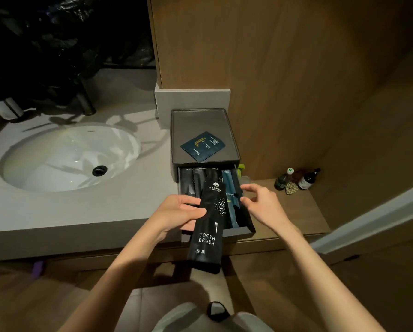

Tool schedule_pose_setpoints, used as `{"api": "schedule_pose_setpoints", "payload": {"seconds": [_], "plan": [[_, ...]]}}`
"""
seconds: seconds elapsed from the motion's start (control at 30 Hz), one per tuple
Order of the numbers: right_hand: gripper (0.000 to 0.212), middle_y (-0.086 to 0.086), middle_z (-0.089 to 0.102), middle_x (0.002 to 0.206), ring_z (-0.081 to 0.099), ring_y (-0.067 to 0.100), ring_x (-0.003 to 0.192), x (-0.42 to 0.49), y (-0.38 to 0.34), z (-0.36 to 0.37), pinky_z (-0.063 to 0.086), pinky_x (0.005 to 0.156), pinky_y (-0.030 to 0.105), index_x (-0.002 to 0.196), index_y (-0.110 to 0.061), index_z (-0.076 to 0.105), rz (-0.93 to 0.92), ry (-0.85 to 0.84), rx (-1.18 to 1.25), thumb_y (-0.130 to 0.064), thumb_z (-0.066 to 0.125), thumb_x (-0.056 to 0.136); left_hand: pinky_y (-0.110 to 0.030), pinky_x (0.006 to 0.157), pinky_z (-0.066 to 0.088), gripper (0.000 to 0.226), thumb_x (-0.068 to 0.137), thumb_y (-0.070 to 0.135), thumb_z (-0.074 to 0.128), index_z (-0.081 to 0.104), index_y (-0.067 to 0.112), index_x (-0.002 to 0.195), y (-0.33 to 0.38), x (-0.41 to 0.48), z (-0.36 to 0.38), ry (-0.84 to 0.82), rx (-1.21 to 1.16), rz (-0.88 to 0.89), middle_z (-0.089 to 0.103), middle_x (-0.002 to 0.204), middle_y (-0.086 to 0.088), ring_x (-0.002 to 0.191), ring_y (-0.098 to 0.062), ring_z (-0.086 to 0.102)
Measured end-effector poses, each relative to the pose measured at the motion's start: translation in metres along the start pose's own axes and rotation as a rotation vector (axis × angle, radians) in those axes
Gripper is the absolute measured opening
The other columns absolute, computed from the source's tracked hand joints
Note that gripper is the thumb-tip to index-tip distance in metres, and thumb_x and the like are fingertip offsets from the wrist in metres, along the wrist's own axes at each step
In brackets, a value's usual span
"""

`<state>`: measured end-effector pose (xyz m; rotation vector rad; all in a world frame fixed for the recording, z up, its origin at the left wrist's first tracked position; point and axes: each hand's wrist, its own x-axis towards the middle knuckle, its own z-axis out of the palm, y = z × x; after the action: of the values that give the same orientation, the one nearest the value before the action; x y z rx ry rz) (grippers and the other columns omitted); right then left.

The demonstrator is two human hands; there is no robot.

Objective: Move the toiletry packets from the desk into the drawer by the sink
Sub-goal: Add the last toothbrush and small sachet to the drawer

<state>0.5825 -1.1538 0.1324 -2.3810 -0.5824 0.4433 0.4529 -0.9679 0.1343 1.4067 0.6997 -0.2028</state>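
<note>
— What's over on the far left? It's so dim there.

— Mostly black. Something dark and crinkled sits behind the sink (69, 159), and I can't make out what it is. A pale cylinder (7, 107) near the edge is partly cut off. The white basin itself is plain enough, set in the grey counter (81, 212).

— And the hands?

— The left hand (176, 214) holds a long black toothbrush packet (209, 226), thumb pressed on its front; the other fingers are hidden behind it. The packet's top end lies over the open drawer (239, 232), its bottom end hangs out past the drawer front.

— Anything in the drawer already?

— Several dark packets (192, 182) side by side, lengthwise, but the held one covers the middle and I can't count them. A flat blue sachet (202, 146) rests on top of the drawer box (176, 137).

— The right hand?

— The right hand (260, 202) hovers at the drawer's right side, fingers spread and curled, gripping nothing that I can see.

— Further right?

— Small bottles (296, 179) on a wooden ledge, labels too small to read.
</note>
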Motion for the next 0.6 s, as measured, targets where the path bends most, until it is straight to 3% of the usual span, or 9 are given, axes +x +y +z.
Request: {"api": "schedule_pose_setpoints", "payload": {"seconds": [0.13,0.2,0.37,0.5,0.6], "plan": [[0.043,0.005,0.065,0.123,0.062,0.023,0.114,0.014,0.012,0.004,0.045,0.104,0.036,0.134,-0.013,0.053,0.040,-0.084,0.008,-0.010,0.057,0.092,-0.022,0.049,0.055,0.036,0.084,0.004,0.069,0.060,0.004,0.119,0.009,0.031,0.022,0.083,-0.030,-0.005,0.072,0.098,-0.014,0.059,-0.013,0.071],[0.041,0.007,0.064,0.125,0.059,0.023,0.119,0.019,0.014,0.004,0.041,0.108,0.036,0.134,-0.011,0.053,0.048,-0.110,0.018,-0.008,0.052,0.094,-0.022,0.048,0.055,0.038,0.085,0.003,0.068,0.058,0.005,0.122,0.012,0.046,0.032,0.131,-0.029,-0.002,0.070,0.102,-0.015,0.058,-0.011,0.070],[0.037,0.008,0.059,0.134,0.051,0.024,0.128,0.026,0.019,0.000,0.035,0.108,0.031,0.134,-0.009,0.054,0.017,-0.138,0.029,-0.011,0.044,0.099,-0.027,0.056,0.059,0.036,0.086,0.004,0.066,0.060,0.008,0.121,0.014,0.078,0.047,0.236,0.023,0.005,0.069,0.102,-0.012,0.060,-0.013,0.067],[0.037,0.007,0.057,0.136,0.050,0.022,0.128,0.027,0.020,-0.001,0.035,0.105,0.027,0.135,-0.008,0.053,0.011,-0.163,0.061,-0.013,0.044,0.100,-0.022,0.044,0.054,0.034,0.086,0.002,0.066,0.060,0.006,0.119,0.014,0.090,0.055,0.305,-0.032,0.030,0.068,0.093,-0.012,0.060,-0.016,0.066],[0.037,0.007,0.060,0.133,0.054,0.020,0.123,0.027,0.020,-0.001,0.035,0.096,0.019,0.136,-0.009,0.053,0.015,-0.170,0.072,-0.015,0.046,0.099,-0.034,0.059,0.060,0.034,0.085,0.002,0.066,0.061,0.007,0.118,0.014,0.094,0.062,0.348,0.003,0.038,0.070,0.098,-0.012,0.070,-0.024,0.071]]}}
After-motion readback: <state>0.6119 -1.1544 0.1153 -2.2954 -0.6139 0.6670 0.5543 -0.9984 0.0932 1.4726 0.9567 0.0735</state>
